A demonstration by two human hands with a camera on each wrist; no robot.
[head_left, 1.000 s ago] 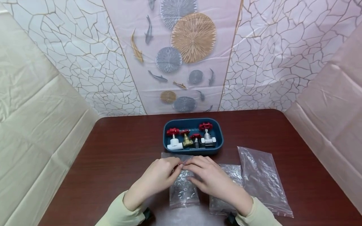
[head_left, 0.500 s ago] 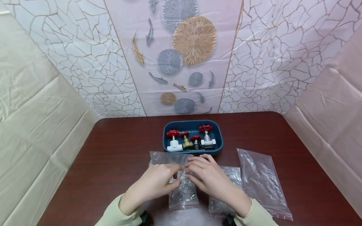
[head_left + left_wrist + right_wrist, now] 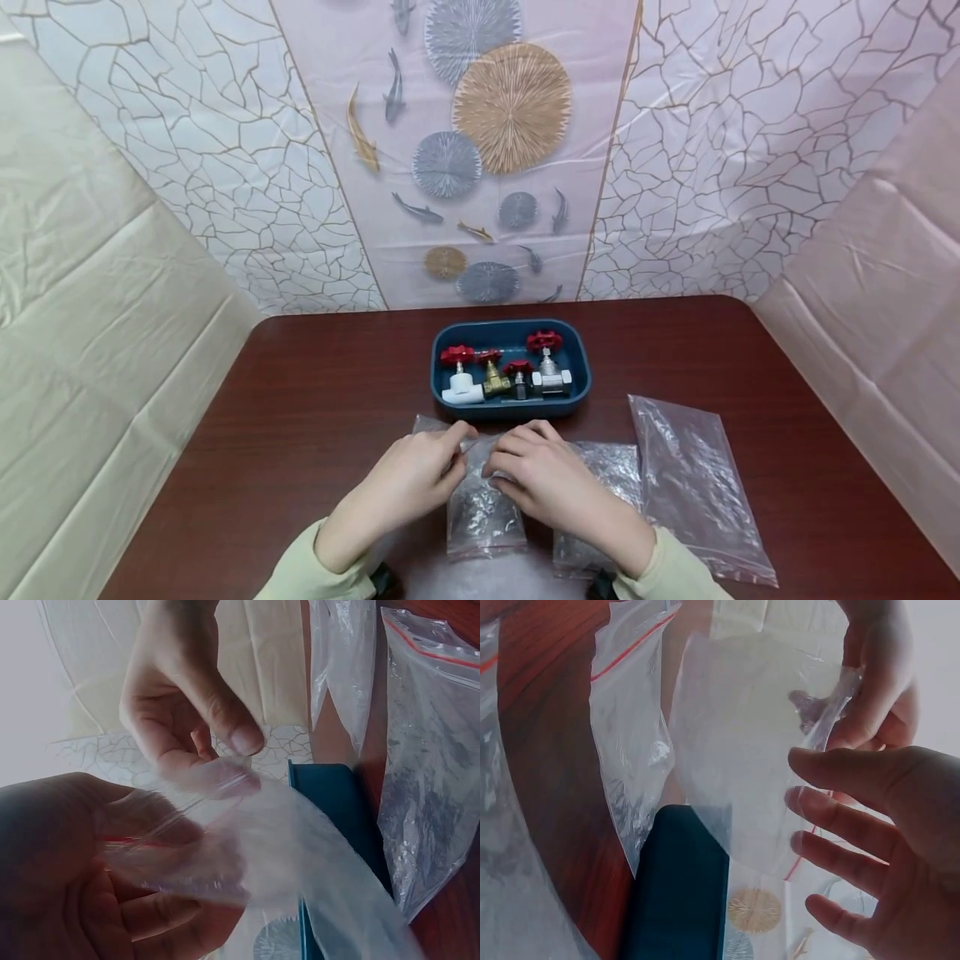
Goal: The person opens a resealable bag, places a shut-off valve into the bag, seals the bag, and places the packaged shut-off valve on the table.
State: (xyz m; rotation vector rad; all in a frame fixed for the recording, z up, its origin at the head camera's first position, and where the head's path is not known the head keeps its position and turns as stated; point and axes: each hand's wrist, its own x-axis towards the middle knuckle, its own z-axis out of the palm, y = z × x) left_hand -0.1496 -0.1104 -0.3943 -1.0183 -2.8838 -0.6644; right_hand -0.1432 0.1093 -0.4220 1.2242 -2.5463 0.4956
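A clear zip bag with a red seal line is held up between the two hands over the table. My left hand pinches its sealed end; in the left wrist view the film lies across the left fingers. My right hand is at the same edge. In the right wrist view its fingers are spread and fairly straight, fingertips against the film, with the thumb apart from them. Below the hands another clear zip bag lies flat on the table.
A blue tray beyond the hands holds several valves with red handwheels, one white, one brass. To the right lie a clear bag, partly under the right forearm, and a larger bag.
The hands, close together a second ago, have drawn slightly apart. The held bag, spread out to the left half a second ago, now shows less beyond the left hand. The right fingers have loosened.
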